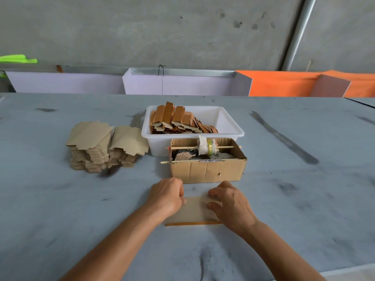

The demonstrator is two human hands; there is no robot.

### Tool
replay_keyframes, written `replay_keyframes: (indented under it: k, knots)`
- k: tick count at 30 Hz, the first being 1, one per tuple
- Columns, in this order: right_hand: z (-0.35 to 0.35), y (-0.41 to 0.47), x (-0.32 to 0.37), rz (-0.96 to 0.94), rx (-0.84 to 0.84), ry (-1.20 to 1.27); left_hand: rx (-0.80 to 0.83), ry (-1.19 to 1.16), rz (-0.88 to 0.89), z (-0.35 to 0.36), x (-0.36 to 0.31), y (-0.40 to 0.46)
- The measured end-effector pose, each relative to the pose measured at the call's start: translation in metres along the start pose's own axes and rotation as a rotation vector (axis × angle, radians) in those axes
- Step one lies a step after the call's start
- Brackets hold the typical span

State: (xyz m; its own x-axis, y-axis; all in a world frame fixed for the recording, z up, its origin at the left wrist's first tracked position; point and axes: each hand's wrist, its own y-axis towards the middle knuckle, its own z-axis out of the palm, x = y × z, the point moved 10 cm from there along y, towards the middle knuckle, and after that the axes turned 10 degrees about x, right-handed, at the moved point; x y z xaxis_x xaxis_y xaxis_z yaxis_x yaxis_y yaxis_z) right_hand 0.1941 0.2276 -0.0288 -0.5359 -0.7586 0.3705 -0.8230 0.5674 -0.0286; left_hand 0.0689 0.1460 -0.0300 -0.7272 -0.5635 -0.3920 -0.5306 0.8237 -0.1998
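Evidently a fold in hand: the card blank is held down at both ends.
Fingers (179, 191) of the left hand (166, 196) curl over the left end of the card blank (194, 209). The right hand (231, 203) sets bent thumb and forefinger on the right end; pinching or only pressing, I cannot tell. Both likely pin it to the desk (81, 209) so the crease runs straight, wrists low, forearms converging. It lies just before the cardboard box (207, 171), with the white tub (229, 126) and stack of blanks (105, 147) beyond, within reach.
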Motion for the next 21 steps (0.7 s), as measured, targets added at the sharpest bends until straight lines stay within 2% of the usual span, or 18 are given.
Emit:
replay_keyframes:
  k: [7,10,21]
  knots:
    - [0.000,-0.005,-0.004,0.001,-0.058,0.047,-0.051,0.104,0.038,0.001,-0.007,-0.005]
    - [0.000,-0.009,-0.006,0.013,-0.106,0.048,-0.027,0.173,0.048,0.004,-0.010,-0.006]
    - [-0.003,-0.010,-0.003,-0.024,-0.153,0.092,0.067,0.018,0.045,0.003,-0.005,-0.006]
